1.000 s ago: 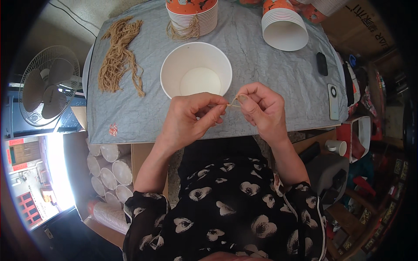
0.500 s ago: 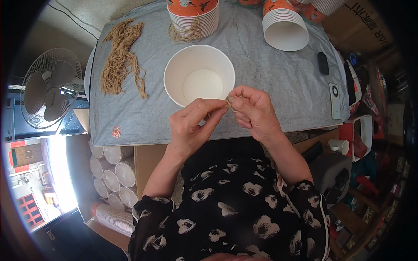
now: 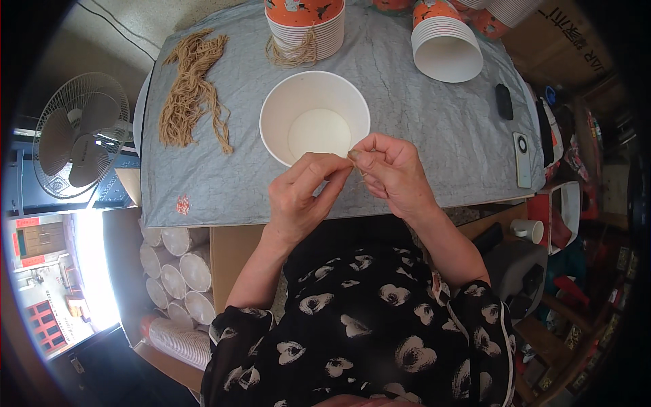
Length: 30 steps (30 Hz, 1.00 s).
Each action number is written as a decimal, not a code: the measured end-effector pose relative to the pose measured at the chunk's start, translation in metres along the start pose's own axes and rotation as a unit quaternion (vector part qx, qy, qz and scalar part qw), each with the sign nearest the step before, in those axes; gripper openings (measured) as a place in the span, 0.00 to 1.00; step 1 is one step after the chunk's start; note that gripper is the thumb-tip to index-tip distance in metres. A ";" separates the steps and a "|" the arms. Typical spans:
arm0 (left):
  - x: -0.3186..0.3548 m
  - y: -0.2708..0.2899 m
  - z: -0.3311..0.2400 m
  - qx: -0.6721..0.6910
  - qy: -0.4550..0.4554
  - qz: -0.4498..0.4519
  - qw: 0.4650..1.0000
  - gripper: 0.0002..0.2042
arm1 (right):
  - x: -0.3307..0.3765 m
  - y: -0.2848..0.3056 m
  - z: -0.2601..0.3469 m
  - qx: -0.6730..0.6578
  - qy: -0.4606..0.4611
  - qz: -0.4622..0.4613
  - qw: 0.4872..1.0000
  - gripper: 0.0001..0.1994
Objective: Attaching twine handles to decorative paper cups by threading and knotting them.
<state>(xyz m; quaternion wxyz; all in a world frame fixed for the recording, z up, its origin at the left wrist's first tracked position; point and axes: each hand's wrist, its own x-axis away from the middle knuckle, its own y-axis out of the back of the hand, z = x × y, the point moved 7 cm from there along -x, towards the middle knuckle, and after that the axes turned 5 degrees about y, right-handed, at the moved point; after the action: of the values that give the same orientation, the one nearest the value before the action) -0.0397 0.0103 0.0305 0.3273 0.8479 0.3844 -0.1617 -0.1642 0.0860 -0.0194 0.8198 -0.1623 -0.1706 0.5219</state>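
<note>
At the near side, the person's black patterned top (image 3: 352, 325) is filling the view, and white round containers (image 3: 182, 271) are standing in a cardboard box at the left, below the table edge. Just beyond, the left hand (image 3: 298, 197) and right hand (image 3: 397, 178) are meeting at the fingertips, both pinching a short stretch of tan cord (image 3: 352, 161). A second ago the hands were holding apart with a small loop showing between them; now the fingertips are coming together and the fingers are hiding most of the cord. That is suggesting close work on the loop, though whether a knot is forming I cannot tell.

Directly behind the fingertips, a white tub (image 3: 315, 102) is resting with its mouth facing up; whether the hands are touching its near rim I cannot tell. At the right, a pale phone (image 3: 521, 159) is lying on the grey table cover (image 3: 237, 176), with a dark case (image 3: 503, 102) farther off. At the far left, a bundle of cords (image 3: 192, 88) is spreading out. At the far middle, an orange-and-white tub stack (image 3: 322, 34) is standing with coiled cord (image 3: 291, 53) against it; to its right, another stack (image 3: 446, 57) is lying on its side.
</note>
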 end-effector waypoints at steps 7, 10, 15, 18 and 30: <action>0.002 0.002 -0.001 -0.060 -0.025 0.003 0.998 0.10 | -0.001 0.004 0.001 0.065 0.003 -0.003 0.998 0.06; 0.001 0.005 0.012 0.035 0.047 0.002 0.998 0.09 | -0.001 0.004 0.009 0.074 0.026 -0.016 0.997 0.07; 0.007 -0.003 0.046 0.342 0.340 0.053 0.874 0.06 | 0.007 0.008 0.025 0.160 0.174 -0.033 0.971 0.06; 0.007 -0.005 0.045 0.368 0.350 0.065 0.859 0.06 | 0.018 -0.003 0.037 0.288 0.306 -0.010 0.907 0.08; 0.012 -0.012 0.048 0.360 0.345 0.060 0.865 0.07 | 0.027 -0.016 0.032 0.426 0.399 -0.047 0.811 0.09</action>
<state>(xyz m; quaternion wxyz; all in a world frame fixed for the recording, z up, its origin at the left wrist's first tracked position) -0.0424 -0.0098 -0.0157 -0.1446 0.9301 0.3360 0.0341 -0.1554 0.1066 0.0194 0.8261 0.0172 0.4036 0.3929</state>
